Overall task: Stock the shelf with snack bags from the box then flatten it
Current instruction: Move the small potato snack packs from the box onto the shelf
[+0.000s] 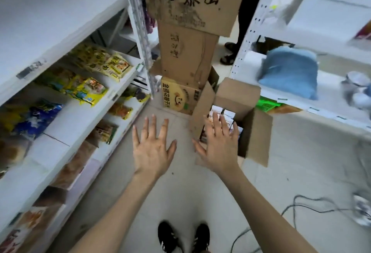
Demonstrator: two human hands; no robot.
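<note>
Looking down, I see both hands spread wide and empty. The open box (230,120) of snack bags (228,115) sits on the floor ahead and right; my right hand (217,148) overlaps it, nearer than my left hand (153,148).

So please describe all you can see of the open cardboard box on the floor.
The open cardboard box is plain brown and stands on the pale tiled floor beside a stack of boxes. Its flaps stand up and outward. Packets show inside. The right hand, fingers spread, is over its near corner; contact is unclear.
</note>
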